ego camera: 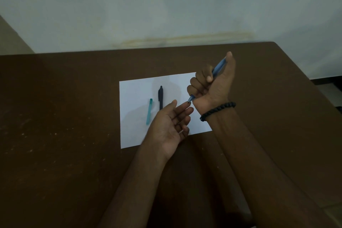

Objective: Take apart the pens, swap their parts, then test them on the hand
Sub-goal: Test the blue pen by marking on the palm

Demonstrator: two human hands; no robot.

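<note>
Brown and dusty, the bench point(55, 116) stands against a pale wall point(166, 5). Above it, the right hand point(212, 83) is curled tight around a blue pen point(218, 67), tip pointing down at the left hand point(170, 127). The left hand is open, palm up, fingers loose, and the pen tip is right at its fingertips point(187, 105). A black bead bracelet point(218, 110) is on the right wrist. On white paper point(137, 87) lie a black pen point(160, 97) and a teal pen part point(149, 111), side by side, not touching.

Brown table point(55, 116) w/ paper point(137, 87), bracelet point(218, 110)
</note>
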